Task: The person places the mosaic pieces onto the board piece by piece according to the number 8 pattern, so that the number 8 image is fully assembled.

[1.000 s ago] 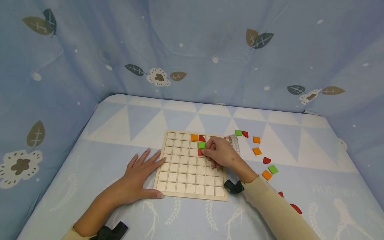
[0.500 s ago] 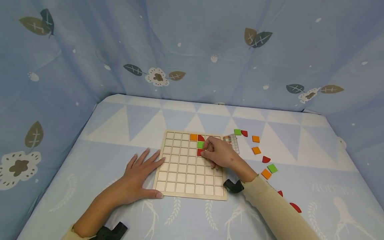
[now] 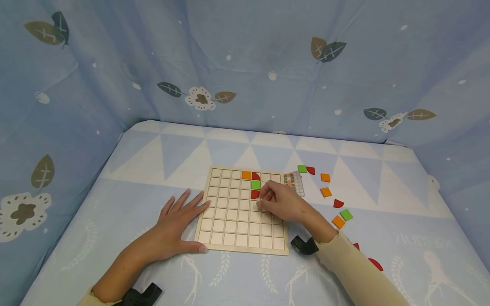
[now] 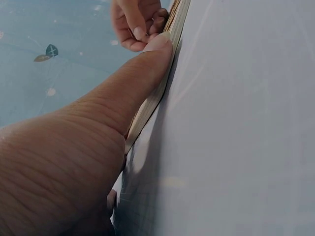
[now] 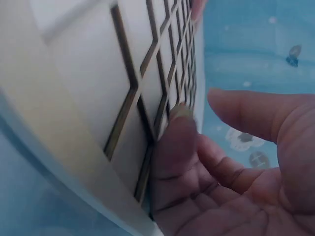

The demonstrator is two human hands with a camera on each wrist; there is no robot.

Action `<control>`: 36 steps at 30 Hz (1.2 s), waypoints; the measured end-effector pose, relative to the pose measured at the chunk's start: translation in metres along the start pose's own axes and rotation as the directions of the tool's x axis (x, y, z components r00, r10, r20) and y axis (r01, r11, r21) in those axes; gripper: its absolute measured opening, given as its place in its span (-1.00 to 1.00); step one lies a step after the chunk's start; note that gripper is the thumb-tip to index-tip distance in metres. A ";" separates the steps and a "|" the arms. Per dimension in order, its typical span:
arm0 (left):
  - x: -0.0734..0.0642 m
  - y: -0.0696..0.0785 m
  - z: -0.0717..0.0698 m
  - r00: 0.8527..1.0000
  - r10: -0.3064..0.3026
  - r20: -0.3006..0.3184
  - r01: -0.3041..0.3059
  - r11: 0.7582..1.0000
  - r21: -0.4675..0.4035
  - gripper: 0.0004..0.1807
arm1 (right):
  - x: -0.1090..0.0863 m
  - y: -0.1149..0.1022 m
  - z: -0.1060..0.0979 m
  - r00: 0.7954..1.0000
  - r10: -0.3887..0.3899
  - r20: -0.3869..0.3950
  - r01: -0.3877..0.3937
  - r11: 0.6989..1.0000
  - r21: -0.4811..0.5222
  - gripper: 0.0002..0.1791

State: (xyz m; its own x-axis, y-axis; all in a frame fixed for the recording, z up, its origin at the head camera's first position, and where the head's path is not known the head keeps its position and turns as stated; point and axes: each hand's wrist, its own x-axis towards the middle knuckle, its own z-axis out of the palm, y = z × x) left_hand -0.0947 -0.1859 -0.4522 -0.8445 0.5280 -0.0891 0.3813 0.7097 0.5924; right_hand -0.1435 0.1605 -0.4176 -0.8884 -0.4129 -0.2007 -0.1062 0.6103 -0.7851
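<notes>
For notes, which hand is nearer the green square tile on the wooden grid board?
Right: the right hand is beside the tile, the left hand at the board's left edge.

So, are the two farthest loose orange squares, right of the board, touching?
Apart: the head view shows a strip of patterned tablecloth between the farther orange square and the nearer orange square.

A blue curtain (image 3: 245,38) hangs in soft folds behind the table and along both sides, printed with white flowers (image 3: 200,98) with brown centres, brown and dark green leaves (image 3: 43,32) and small white specks. The table wears a pale tablecloth (image 3: 239,276), with blue and white triangles (image 3: 272,158) across its far part, white leafy sprigs (image 3: 265,272) nearer, and faint white lettering (image 3: 423,241) towards the right, too blurred to read
</notes>
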 end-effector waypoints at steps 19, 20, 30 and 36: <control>0.000 0.002 0.000 1.000 0.007 -0.013 -0.007 1.000 0.007 0.24 | -0.106 0.031 -0.045 0.987 0.010 -0.162 -0.037 0.986 -0.162 -0.73; 0.000 0.001 0.000 1.000 -0.001 -0.007 0.001 1.000 0.008 0.24 | -0.110 0.035 -0.049 0.981 0.023 -0.192 -0.067 0.972 -0.224 -0.70; 0.002 0.001 0.000 1.000 0.001 -0.002 -0.001 1.000 0.012 0.24 | -0.136 0.071 -0.072 0.944 0.185 -0.274 -0.290 0.863 -0.413 -0.54; 0.001 0.002 0.001 1.000 -0.006 -0.004 0.006 1.000 0.006 0.24 | -0.134 0.082 -0.075 0.942 0.213 -0.260 -0.304 0.871 -0.385 -0.69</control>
State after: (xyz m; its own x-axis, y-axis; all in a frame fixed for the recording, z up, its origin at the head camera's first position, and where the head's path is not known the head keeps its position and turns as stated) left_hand -0.0943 -0.1836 -0.4515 -0.8482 0.5220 -0.0894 0.3784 0.7154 0.5874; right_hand -0.0666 0.3169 -0.4106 -0.9754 -0.0830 -0.2043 0.0052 0.9176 -0.3976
